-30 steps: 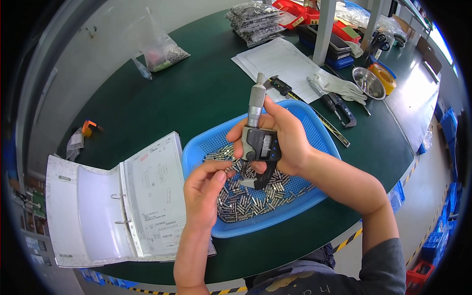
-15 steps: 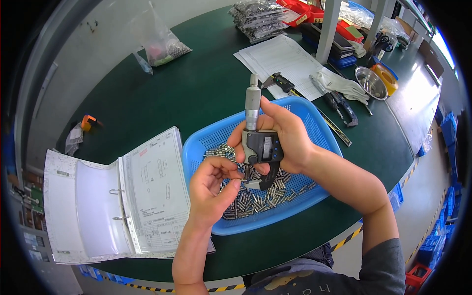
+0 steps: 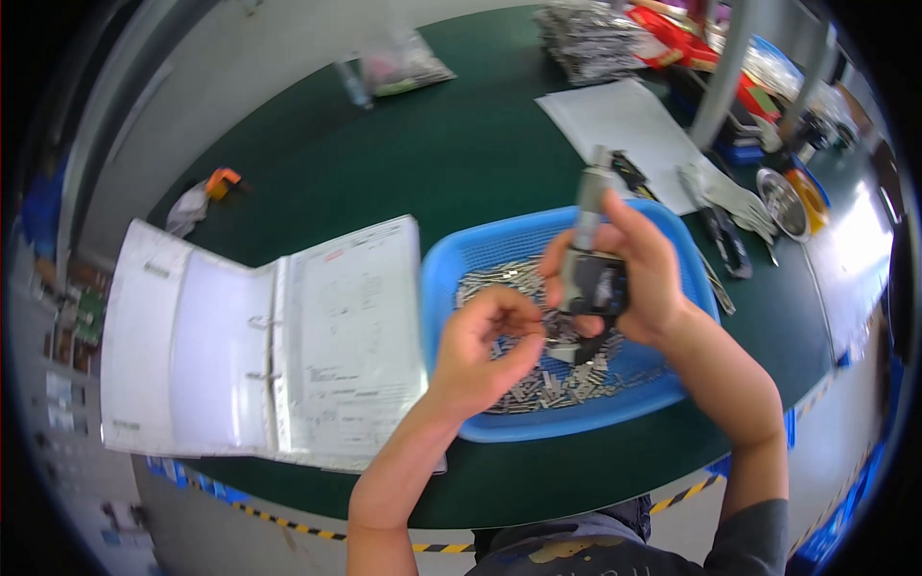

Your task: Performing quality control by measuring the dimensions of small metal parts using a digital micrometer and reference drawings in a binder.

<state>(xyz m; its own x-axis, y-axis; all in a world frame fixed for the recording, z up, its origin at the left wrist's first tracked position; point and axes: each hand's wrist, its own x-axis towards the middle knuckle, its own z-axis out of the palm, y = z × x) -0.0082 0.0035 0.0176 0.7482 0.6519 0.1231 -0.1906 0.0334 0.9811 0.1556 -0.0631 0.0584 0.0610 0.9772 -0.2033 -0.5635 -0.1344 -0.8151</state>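
A digital micrometer [image 3: 593, 283] with a silver barrel is held upright in my right hand [image 3: 653, 274], fingers wrapped round its body and frame. My left hand [image 3: 485, 350] is closed in a pinch close beside the micrometer's measuring gap. Whatever sits between its fingertips is blurred and too small to make out. Both hands are above a blue perforated plastic basket [image 3: 485, 427]. Many small metal pins [image 3: 552, 392] lie loose across the basket's bottom, partly hidden by my hands.
Left of the basket lies an open ring binder [image 3: 351, 336] with a drawing page. Paper sheets [image 3: 624, 125], another micrometer [image 3: 725, 240], a white glove [image 3: 740, 202] and a metal bowl [image 3: 783, 204] are at the right. Bagged parts [image 3: 591, 43] are stacked at the back.
The whole view has swung, so the table and things appear farther right and blurred. My hands keep nearly the same pose around the micrometer.
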